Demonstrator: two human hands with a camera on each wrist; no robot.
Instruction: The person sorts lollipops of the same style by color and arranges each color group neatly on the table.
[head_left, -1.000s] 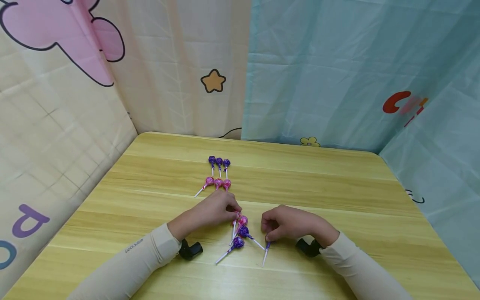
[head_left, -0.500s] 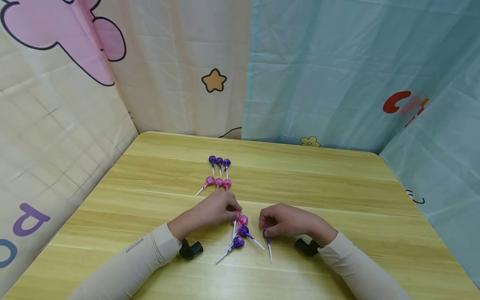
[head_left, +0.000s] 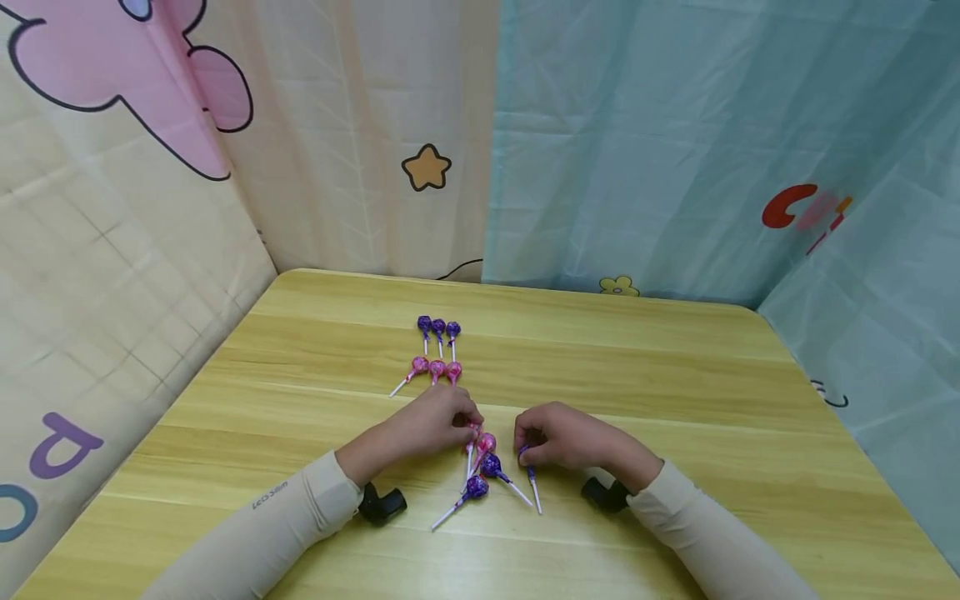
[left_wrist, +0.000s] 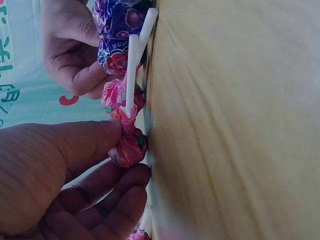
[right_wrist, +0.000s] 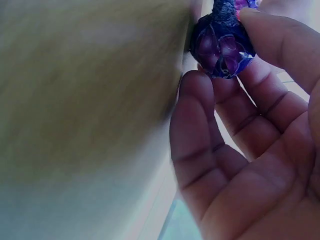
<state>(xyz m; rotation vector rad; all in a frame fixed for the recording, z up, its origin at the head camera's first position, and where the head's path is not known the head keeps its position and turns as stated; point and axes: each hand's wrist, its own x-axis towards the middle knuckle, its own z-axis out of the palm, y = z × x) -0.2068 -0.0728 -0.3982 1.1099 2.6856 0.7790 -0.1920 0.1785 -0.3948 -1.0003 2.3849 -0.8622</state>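
My left hand (head_left: 427, 423) pinches a pink-wrapped lollipop (left_wrist: 128, 150) by its candy end, low over the table. In the left wrist view its white stick (left_wrist: 131, 75) points away from the thumb. Across a small gap to the right, my right hand (head_left: 566, 436) holds a purple-wrapped lollipop (right_wrist: 222, 50) between thumb and fingers, its stick (head_left: 536, 497) slanting toward the front edge. Between the hands lie another pink lollipop (head_left: 487, 443) and two purple ones, the upper one (head_left: 491, 465) and the lower one (head_left: 477, 487), close together with sticks at differing angles.
Farther back on the wooden table (head_left: 637, 358), three purple lollipops (head_left: 438, 327) lie side by side. Just in front of them is a row of three pink lollipops (head_left: 437, 367), the leftmost slanted. Printed curtains (head_left: 630, 150) hang behind the table.
My right hand has shifted left and slightly away from me with the purple lollipop, whose stick has swung to point more rightward. My left hand has stayed on the pink lollipop.
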